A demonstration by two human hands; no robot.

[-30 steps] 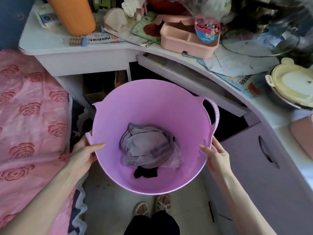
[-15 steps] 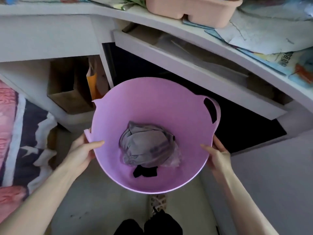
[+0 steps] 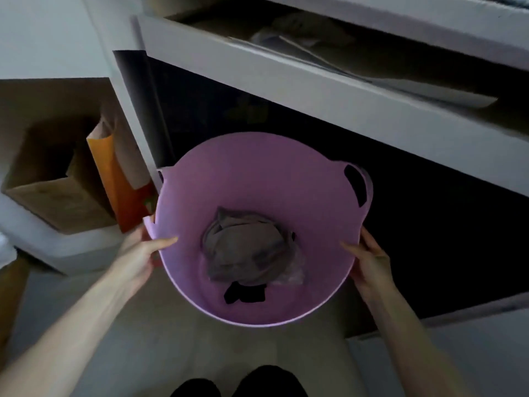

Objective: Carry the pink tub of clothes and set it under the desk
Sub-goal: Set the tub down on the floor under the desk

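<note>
The pink tub [image 3: 257, 173] fills the middle of the head view, held between both hands above the floor. A crumpled grey garment [image 3: 246, 250] and a small black piece [image 3: 243, 293] lie at its bottom. My left hand [image 3: 140, 259] grips the tub's left rim, thumb inside. My right hand [image 3: 369, 259] holds the right rim, just below the cut-out handle [image 3: 356, 186]. The far side of the tub sits in front of the dark opening under the desk [image 3: 315, 133].
An open white drawer [image 3: 286, 78] with papers juts out above the opening. A white upright panel [image 3: 131, 110] borders the opening on the left. Left of it stand a cardboard box [image 3: 54, 179] and an orange bag [image 3: 114, 173]. Grey floor [image 3: 200, 345] lies below the tub.
The view has dropped lower and closer to the desk. The tub has moved forward and down toward the dark opening, and the desk top has left the view. Both hands keep their hold.
</note>
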